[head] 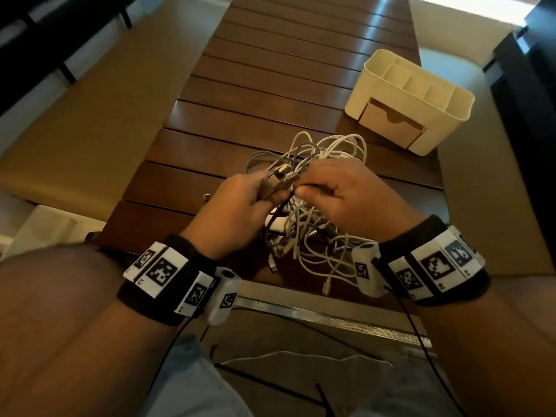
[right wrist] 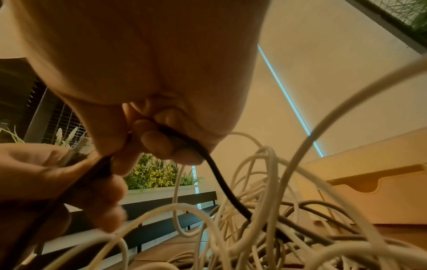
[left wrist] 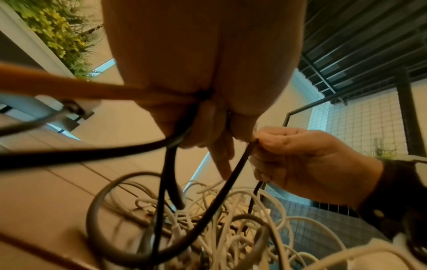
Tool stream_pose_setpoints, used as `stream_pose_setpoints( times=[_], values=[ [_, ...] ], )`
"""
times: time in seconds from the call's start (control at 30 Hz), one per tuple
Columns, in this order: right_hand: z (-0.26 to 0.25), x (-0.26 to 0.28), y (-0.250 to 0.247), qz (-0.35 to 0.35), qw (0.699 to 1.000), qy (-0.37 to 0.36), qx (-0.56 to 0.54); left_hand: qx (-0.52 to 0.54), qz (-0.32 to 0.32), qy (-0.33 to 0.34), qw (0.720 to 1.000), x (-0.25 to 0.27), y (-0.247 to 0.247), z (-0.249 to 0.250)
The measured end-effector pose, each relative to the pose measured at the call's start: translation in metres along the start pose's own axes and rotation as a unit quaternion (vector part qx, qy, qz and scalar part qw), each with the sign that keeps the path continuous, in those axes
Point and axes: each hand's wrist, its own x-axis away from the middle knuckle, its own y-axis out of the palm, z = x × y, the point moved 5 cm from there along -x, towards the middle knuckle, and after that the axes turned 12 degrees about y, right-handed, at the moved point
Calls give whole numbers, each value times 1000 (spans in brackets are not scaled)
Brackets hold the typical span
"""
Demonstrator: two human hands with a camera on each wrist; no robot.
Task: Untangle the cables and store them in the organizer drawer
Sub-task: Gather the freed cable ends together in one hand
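So the whole knot of cables (head: 313, 203) is being worked just above the near end of the table (head: 270, 85), probably so the loose loops stay supported on the wood while only the strand being freed gets lifted. A cluster of metal plugs (head: 278, 177) is held in the left hand (head: 237, 206), fingers curled tight round them; that looks like a way of keeping already-found ends gathered so they don't slip back into the mess. A black cable (left wrist: 221, 193) is pinched in the right hand (head: 346, 197), thumb against curled fingers, a narrow grip, and from the wrist views it runs between both hands and then down into the pile. Seems like that's the one being traced out first, since it's easy to follow among all the pale ones.

Counts: one organizer (head: 409, 100) is sat at the far right of the table, well apart from the tangle, with one drawer (head: 391, 124) in its front, which looks closed or nearly so. Nothing has been stored yet by the look of it. One black cable can be made out for sure; the white and grey ones are too knotted to be counted, several at least. Exact plug count can't be told either.
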Motion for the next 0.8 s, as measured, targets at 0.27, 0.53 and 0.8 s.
stream_pose_setpoints(
  times=[0.27,0.53,0.8],
  values=[
    [15,-1,8,41,997,40,-58,171,62,-18,983,2,-24,1],
    [44,1,2,79,985,126,-91,135,62,-108,983,11,-31,-24],
    [27,-2,13,50,998,27,31,-49,-6,-85,995,3,0,-1]
  ],
)
